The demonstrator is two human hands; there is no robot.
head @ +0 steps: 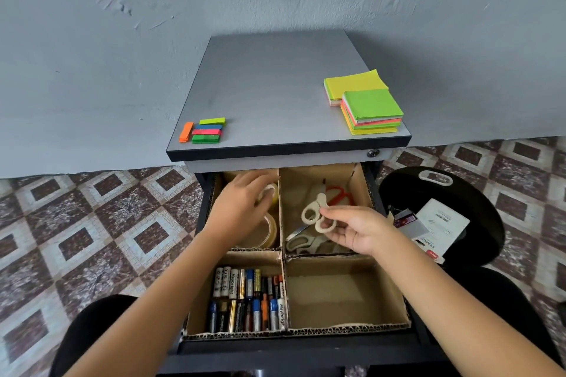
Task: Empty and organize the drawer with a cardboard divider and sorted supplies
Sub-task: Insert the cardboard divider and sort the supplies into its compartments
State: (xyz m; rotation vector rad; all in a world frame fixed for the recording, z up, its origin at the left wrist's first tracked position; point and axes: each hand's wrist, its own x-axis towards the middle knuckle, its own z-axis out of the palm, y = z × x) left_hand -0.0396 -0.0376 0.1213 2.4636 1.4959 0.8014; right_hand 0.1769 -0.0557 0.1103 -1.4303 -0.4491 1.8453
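The open drawer holds a cardboard divider with four compartments. Far left holds tape rolls; my left hand reaches in and grips a small roll of tape. Far right holds scissors: a red-handled pair, a grey-handled pair, and a white-handled pair that my right hand pinches by one handle loop. Near left is packed with batteries. Only bare cardboard shows in the near right compartment.
On the cabinet top lie coloured sticky flags at the front left and two stacks of sticky notes at the right. A black stool to the right carries staple packs. Patterned tile floor surrounds the cabinet.
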